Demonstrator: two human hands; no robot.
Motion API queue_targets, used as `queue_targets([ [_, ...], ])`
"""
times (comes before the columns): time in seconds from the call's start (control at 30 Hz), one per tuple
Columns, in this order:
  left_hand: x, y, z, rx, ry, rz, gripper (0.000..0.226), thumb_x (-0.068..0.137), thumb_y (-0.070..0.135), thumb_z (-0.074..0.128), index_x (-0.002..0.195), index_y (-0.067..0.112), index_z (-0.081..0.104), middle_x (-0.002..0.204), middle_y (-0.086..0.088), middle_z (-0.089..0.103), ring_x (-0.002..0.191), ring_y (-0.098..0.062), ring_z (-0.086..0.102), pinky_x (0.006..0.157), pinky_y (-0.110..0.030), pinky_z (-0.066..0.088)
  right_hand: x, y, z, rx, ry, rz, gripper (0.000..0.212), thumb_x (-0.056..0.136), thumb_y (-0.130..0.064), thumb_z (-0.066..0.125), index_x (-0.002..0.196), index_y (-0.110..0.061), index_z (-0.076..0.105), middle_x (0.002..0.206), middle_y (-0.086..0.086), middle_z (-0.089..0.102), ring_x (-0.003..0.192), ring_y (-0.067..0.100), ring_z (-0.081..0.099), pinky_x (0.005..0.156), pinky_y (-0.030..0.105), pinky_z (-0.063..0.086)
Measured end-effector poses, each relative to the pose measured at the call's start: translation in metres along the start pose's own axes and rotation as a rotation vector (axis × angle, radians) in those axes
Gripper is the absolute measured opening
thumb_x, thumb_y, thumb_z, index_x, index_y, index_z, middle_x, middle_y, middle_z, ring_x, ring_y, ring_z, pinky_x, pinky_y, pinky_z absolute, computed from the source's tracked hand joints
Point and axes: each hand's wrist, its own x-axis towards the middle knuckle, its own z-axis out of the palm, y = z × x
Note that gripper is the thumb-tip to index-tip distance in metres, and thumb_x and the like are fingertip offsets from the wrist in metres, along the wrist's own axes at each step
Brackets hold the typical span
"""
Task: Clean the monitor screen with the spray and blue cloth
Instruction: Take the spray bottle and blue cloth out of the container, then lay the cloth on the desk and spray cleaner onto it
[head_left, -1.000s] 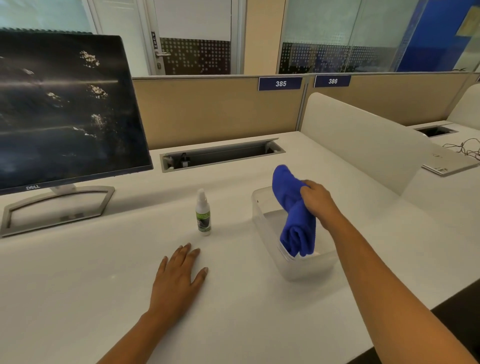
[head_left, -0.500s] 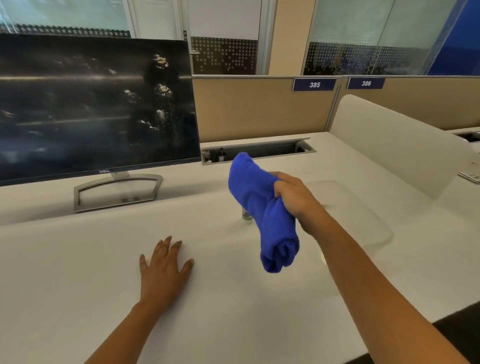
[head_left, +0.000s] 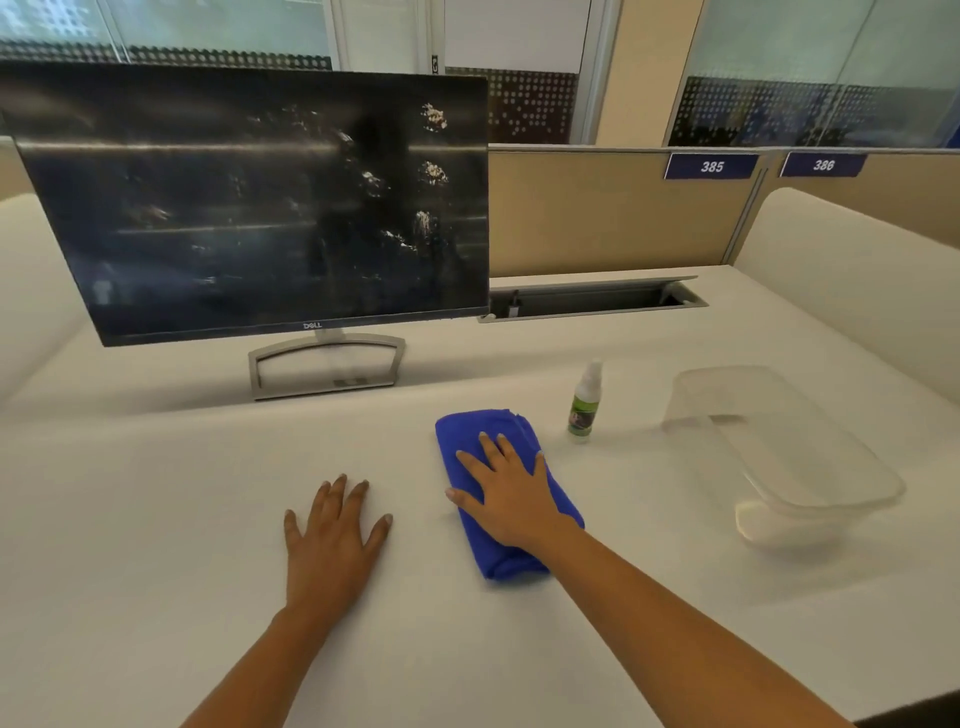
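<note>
The black monitor (head_left: 270, 208) stands at the back left of the white desk (head_left: 156, 519), its screen marked with whitish smudges toward the right side. A folded blue cloth (head_left: 483, 551) lies flat on the desk in front of it. My right hand (head_left: 506, 488) rests on top of the cloth, palm down with fingers straight. A small white spray bottle (head_left: 584, 402) with a green label stands upright just right of the cloth. My left hand (head_left: 335, 535) lies flat on the desk, left of the cloth, holding nothing.
A clear plastic container (head_left: 779, 452) sits at the right of the desk. A cable slot (head_left: 592, 299) is open behind it, by the beige partition (head_left: 597, 218). A white divider panel (head_left: 852, 270) rises at the right.
My right hand carried the blue cloth out of the clear container, moved it left, and laid it down on the desk; the hand now lies flat on it. The view swung left.
</note>
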Motion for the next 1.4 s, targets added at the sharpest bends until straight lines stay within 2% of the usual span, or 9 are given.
queue_targets([
  [0.23, 0.004, 0.0, 0.004, 0.017, -0.012, 0.003, 0.058, 0.093, 0.051, 0.025, 0.145, 0.028, 0.014, 0.157, 0.003, 0.008, 0.145, -0.014, 0.003, 0.115, -0.049, 0.001, 0.008, -0.008, 0.026, 0.031, 0.084, -0.001, 0.063, 0.091, -0.06, 0.019, 0.145, -0.033, 0.001, 0.156, -0.002, -0.011, 0.142, 0.018, -0.014, 0.11, 0.052, -0.012],
  [0.37, 0.004, 0.0, 0.005, 0.019, -0.008, 0.003, 0.059, 0.092, 0.052, 0.026, 0.145, 0.028, 0.014, 0.157, 0.003, 0.008, 0.145, -0.014, 0.003, 0.115, -0.05, 0.001, 0.01, -0.01, 0.017, 0.234, 0.085, -0.004, 0.057, 0.093, -0.055, 0.025, 0.144, -0.031, 0.017, 0.156, -0.003, 0.005, 0.143, 0.016, -0.001, 0.114, 0.049, -0.003],
  [0.43, 0.004, 0.0, 0.005, 0.008, -0.003, 0.001, 0.058, 0.092, 0.052, 0.026, 0.145, 0.028, 0.015, 0.157, 0.004, 0.009, 0.145, -0.014, 0.003, 0.115, -0.05, 0.001, 0.007, -0.004, 0.007, 0.538, 0.274, 0.059, 0.04, 0.094, -0.044, 0.038, 0.127, -0.023, 0.045, 0.14, -0.002, 0.041, 0.129, 0.016, 0.036, 0.113, 0.043, 0.024],
  [0.5, 0.003, 0.001, 0.005, 0.005, -0.001, 0.0, 0.058, 0.093, 0.051, 0.026, 0.144, 0.028, 0.016, 0.157, 0.004, 0.009, 0.145, -0.014, 0.004, 0.115, -0.049, 0.001, 0.004, 0.004, -0.004, 0.75, 0.632, 0.18, 0.015, 0.091, -0.027, 0.05, 0.099, -0.015, 0.054, 0.106, 0.0, 0.055, 0.095, 0.015, 0.052, 0.088, 0.037, 0.046],
  [0.63, 0.003, 0.0, 0.004, 0.022, -0.002, 0.001, 0.058, 0.093, 0.051, 0.025, 0.145, 0.028, 0.015, 0.157, 0.004, 0.008, 0.145, -0.014, 0.003, 0.115, -0.049, 0.001, 0.013, 0.041, -0.029, 0.845, 1.038, 0.525, 0.024, 0.082, -0.01, 0.06, 0.1, 0.0, 0.046, 0.105, 0.014, 0.045, 0.095, 0.03, 0.048, 0.068, 0.028, 0.035],
  [0.8, 0.003, 0.0, 0.005, 0.019, 0.0, 0.001, 0.058, 0.093, 0.051, 0.025, 0.145, 0.028, 0.015, 0.157, 0.004, 0.009, 0.145, -0.014, 0.004, 0.115, -0.049, 0.0, 0.033, 0.076, -0.049, 1.08, 0.743, 0.554, 0.065, 0.081, -0.021, 0.067, 0.133, -0.007, 0.03, 0.128, 0.011, 0.04, 0.11, 0.026, 0.046, 0.091, 0.039, 0.046],
  [1.1, 0.004, 0.003, 0.003, -0.022, 0.012, -0.044, 0.056, 0.093, 0.05, 0.03, 0.144, 0.028, 0.02, 0.157, 0.004, 0.011, 0.145, -0.014, 0.006, 0.116, -0.048, 0.0, 0.032, 0.07, -0.039, 0.987, 0.608, 0.331, 0.034, 0.088, -0.028, 0.058, 0.115, -0.01, 0.048, 0.094, 0.001, 0.055, 0.082, 0.015, 0.053, 0.071, 0.024, 0.043],
  [1.23, 0.008, 0.022, 0.001, -0.113, 0.021, -0.124, 0.05, 0.094, 0.042, 0.036, 0.14, 0.023, 0.032, 0.156, -0.002, 0.015, 0.144, -0.018, 0.012, 0.115, -0.05, -0.001, 0.022, 0.047, -0.049, 1.224, 0.499, 0.235, 0.025, 0.089, -0.036, 0.054, 0.105, -0.017, 0.047, 0.078, 0.0, 0.055, 0.061, 0.01, 0.055, 0.052, 0.019, 0.048],
  [1.4, 0.013, 0.073, -0.022, -0.658, 0.2, 0.019, 0.026, 0.095, 0.017, 0.042, 0.107, 0.012, 0.065, 0.119, -0.006, 0.064, 0.108, -0.017, 0.057, 0.096, -0.027, 0.039, 0.004, 0.019, -0.055, 1.426, 0.165, 0.071, 0.014, 0.09, -0.04, 0.05, 0.099, -0.029, 0.05, 0.073, 0.004, 0.059, 0.046, 0.011, 0.056, 0.044, 0.023, 0.05],
])
